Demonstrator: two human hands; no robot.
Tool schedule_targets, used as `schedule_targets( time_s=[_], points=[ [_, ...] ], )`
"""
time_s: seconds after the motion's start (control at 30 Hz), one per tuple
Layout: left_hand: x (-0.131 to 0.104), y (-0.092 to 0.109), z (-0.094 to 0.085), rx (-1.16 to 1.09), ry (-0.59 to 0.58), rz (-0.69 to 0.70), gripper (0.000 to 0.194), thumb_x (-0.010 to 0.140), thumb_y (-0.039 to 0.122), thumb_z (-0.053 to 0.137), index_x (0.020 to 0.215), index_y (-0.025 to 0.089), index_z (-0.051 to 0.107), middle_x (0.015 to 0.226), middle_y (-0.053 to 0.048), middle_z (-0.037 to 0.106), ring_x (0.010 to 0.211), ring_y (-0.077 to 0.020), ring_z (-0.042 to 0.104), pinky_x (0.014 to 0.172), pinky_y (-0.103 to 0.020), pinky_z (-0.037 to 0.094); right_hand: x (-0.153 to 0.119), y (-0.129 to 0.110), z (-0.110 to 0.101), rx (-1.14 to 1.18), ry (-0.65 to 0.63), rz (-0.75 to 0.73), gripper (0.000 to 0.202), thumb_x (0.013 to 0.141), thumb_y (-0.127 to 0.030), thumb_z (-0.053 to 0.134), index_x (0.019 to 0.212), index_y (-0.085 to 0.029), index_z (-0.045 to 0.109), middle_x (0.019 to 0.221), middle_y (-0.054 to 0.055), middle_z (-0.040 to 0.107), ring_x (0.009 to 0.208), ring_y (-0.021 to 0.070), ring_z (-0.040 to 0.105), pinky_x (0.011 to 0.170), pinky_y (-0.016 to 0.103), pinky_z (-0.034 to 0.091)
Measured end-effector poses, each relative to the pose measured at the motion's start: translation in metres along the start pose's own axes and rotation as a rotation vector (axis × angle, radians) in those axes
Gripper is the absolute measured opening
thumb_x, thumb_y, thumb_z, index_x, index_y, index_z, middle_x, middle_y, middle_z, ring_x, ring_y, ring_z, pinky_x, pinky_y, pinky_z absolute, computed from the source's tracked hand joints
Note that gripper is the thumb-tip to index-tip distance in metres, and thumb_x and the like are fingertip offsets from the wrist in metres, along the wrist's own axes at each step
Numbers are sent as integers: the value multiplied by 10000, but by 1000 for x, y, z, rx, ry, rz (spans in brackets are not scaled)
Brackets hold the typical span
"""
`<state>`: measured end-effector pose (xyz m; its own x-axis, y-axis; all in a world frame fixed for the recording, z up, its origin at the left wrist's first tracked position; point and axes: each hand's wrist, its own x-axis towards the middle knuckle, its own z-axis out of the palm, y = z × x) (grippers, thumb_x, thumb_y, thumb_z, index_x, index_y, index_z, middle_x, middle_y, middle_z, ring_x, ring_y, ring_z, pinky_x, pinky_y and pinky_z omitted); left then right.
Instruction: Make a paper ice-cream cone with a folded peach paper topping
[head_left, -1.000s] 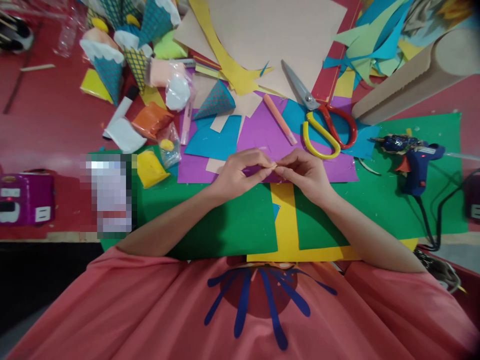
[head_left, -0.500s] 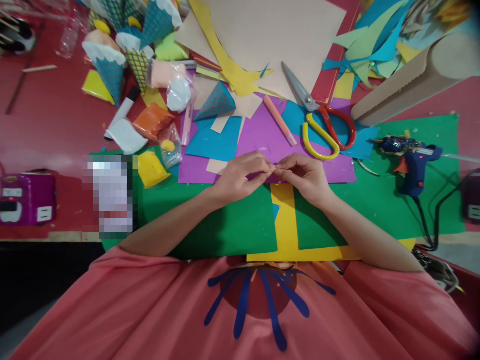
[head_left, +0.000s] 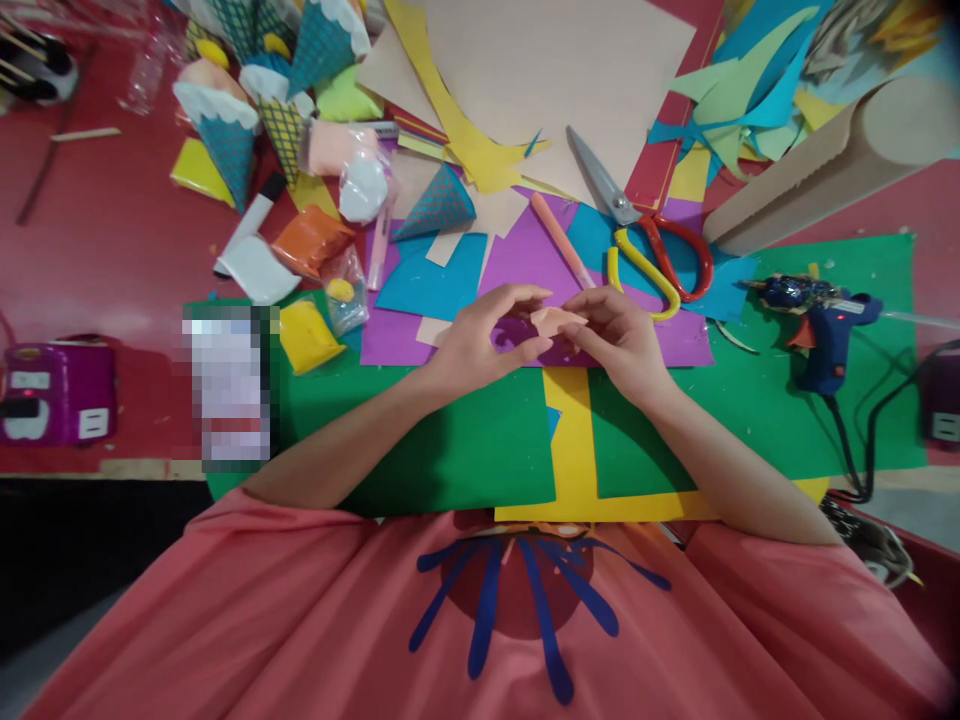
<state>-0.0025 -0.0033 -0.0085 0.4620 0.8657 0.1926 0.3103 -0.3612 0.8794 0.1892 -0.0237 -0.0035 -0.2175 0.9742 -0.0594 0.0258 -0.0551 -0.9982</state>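
Over the purple sheet (head_left: 630, 348), my right hand (head_left: 619, 335) pinches a small, thin peach-coloured piece (head_left: 553, 320); whether it is clay or paper I cannot tell. Just left of it is my left hand (head_left: 491, 340), thumb and fingers apart around the piece's free end without closing on it. Beyond my hands lie a peach marker-like stick (head_left: 561, 240) and large scissors (head_left: 619, 205) with one yellow and one red handle. A blue patterned paper cone (head_left: 439, 205) rests on its side at the upper left.
Several filled cones (head_left: 225, 140) and bagged clay packets (head_left: 311, 240) crowd the left. A yellow packet (head_left: 307, 335) lies beside a blurred rectangular object (head_left: 229, 385). At right are a blue glue gun (head_left: 829, 340) with a cord and a cardboard roll (head_left: 810, 180). Green sheets (head_left: 450, 440) cover the near table.
My left fingers have parted from the pinch and drawn slightly away. The peach piece now shows in my right hand, where before both hands' fingertips met and mostly hid it.
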Motion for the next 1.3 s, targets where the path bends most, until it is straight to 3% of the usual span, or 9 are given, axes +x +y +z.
schedule_targets(
  time_s=[0.13, 0.27, 0.37, 0.5, 0.67, 0.83, 1.0, 1.17, 1.3],
  points=[
    [1, 2, -1, -39, 6, 2, 267, 865, 413, 596, 987, 178, 634, 943, -32, 714, 853, -108, 679, 746, -192, 545, 0, 2, 0, -1, 10, -24, 311, 785, -433, 703, 912, -194, 551, 745, -27, 605, 612, 66, 556, 559, 208, 446],
    [1, 2, 0, -140, 43, -29, 212, 869, 364, 607, 970, 181, 642, 927, -19, 724, 824, -92, 686, 730, -177, 546, 1, 1, -1, -40, 48, -7, 278, 774, -379, 721, 914, -198, 564, 691, -32, 619, 587, 79, 566, 539, 219, 447],
    [0, 1, 0, -177, 59, -37, 236, 846, 377, 637, 981, 183, 647, 962, -35, 719, 862, -105, 685, 760, -197, 555, 1, 0, -3, -42, 76, 14, 242, 773, -370, 720, 867, -196, 580, 638, -39, 605, 536, 79, 551, 502, 221, 435],
    [0, 1, 0, -211, -27, -25, 376, 846, 511, 591, 1028, 188, 650, 1030, -62, 711, 926, -132, 682, 802, -222, 557, 0, -2, -3, -8, 69, -18, 224, 783, -379, 709, 815, -184, 603, 697, -16, 638, 604, 89, 608, 576, 231, 499],
    [1, 2, -2, -146, -73, -22, 340, 874, 456, 581, 1058, 181, 660, 1044, -50, 724, 950, -126, 680, 817, -200, 530, -4, -2, -3, -95, 46, -98, 181, 846, -358, 647, 876, -180, 661, 810, 19, 689, 732, 111, 650, 680, 252, 522],
    [1, -2, -1, 4, -49, 42, 292, 865, 439, 600, 957, 172, 675, 916, -30, 729, 849, -119, 677, 767, -207, 514, -4, -3, -2, -302, 81, -176, 172, 854, -317, 634, 766, -169, 645, 687, -8, 641, 590, 76, 555, 560, 217, 439],
    [0, -2, 0, 115, -45, 117, 262, 879, 423, 585, 935, 179, 659, 871, -14, 715, 806, -108, 665, 722, -198, 498, -2, -2, -2, -129, 46, -72, 280, 823, -430, 659, 735, -170, 603, 607, -36, 567, 504, 57, 492, 482, 203, 405],
    [1, 0, -1, 112, -57, 68, 397, 836, 494, 618, 1074, 178, 636, 1023, -51, 714, 938, -144, 666, 810, -233, 513, 1, -4, -5, -5, 50, -41, 284, 796, -458, 687, 862, -187, 635, 696, -27, 627, 569, 67, 580, 566, 210, 496],
    [1, -2, 0, 144, -37, 153, 373, 823, 459, 650, 1068, 178, 630, 1030, -55, 709, 959, -150, 661, 819, -243, 515, 1, -4, -4, 36, 28, -55, 276, 788, -431, 708, 905, -190, 641, 762, -15, 658, 630, 70, 616, 636, 213, 536]
  ],
)
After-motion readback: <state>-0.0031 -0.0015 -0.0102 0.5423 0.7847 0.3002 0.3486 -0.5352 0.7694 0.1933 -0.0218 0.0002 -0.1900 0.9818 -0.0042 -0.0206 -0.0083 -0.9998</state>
